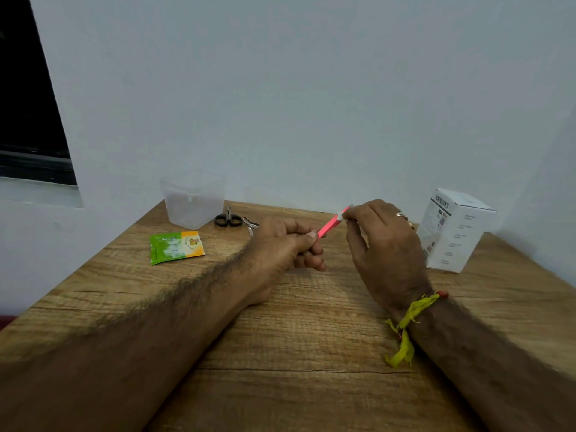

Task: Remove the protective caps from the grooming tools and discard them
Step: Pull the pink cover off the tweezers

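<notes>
The left hand (282, 244) is curled around the lower end of a slim pink stick-shaped grooming tool (330, 226), thumb and fingers clamping it just above the wooden table (311, 353). The tool's long axis rises from that grip up and to the right, away from the person, so its far tip points straight into the right hand (383, 241). There the right thumb and forefinger pinch a small translucent whitish protective cap (340, 216) seated on the tip, while the other fingers hang loosely below. The cap looks seated on the tool or only barely started; I cannot tell whether a gap has opened. Since the right hand is the one at the capped end, the coming move, as I judge it, is a pull by that hand along the tool's axis, up and rightward, with the left hand bracing the shaft against it. A clear square plastic container (193, 201) stands at the back left edge of the table, well apart from both hands, and seems a likely place for the discard. Beside it lie small black-handled scissors (228, 219) and a metal nipper (251, 226), and nearer, a green and orange sachet (177, 247); a white printed cardboard box (455, 232) stands to the right.
</notes>
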{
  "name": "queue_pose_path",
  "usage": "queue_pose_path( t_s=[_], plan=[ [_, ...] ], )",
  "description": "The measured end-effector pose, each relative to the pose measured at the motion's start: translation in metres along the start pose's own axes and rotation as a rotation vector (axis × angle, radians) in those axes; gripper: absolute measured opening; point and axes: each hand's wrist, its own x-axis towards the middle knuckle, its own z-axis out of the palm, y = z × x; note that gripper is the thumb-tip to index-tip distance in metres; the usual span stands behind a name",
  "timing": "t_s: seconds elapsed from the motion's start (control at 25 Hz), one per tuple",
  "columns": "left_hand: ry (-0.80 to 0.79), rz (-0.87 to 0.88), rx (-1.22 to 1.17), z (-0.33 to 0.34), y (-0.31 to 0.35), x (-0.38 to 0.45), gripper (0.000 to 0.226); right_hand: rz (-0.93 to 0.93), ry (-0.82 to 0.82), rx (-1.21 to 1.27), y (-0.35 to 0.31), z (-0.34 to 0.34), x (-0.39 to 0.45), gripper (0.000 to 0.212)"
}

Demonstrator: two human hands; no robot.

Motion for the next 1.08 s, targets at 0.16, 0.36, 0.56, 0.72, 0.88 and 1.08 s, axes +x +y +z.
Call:
queue_pose_path(
  t_s=[0.16,0.36,0.56,0.72,0.88,1.08],
  plan=[
    [-0.004,-0.003,-0.031,-0.0014,-0.0016,0.0020,0.012,0.002,0.011,-0.006,0.0008,0.0004,0.0002,0.016],
    [-0.017,-0.015,-0.051,-0.0027,-0.0015,0.0030,0.010,0.014,-0.018,-0.030,0.0015,0.0008,-0.0005,0.010],
    [-0.029,-0.025,-0.051,-0.0020,-0.0023,0.0031,0.018,-0.007,-0.017,-0.051,0.0029,0.0016,-0.0013,0.015],
    [-0.033,-0.040,-0.079,-0.0027,-0.0019,0.0038,0.015,-0.012,-0.059,-0.062,0.0035,0.0030,-0.0031,0.014],
    [-0.045,-0.048,-0.068,-0.0030,-0.0029,0.0056,0.016,-0.006,-0.099,-0.061,0.0041,0.0003,-0.0015,0.017],
    [-0.018,-0.033,-0.016,-0.0047,-0.0040,0.0069,0.018,-0.093,-0.150,0.005,-0.0005,0.0000,-0.0017,0.021]
  ],
)
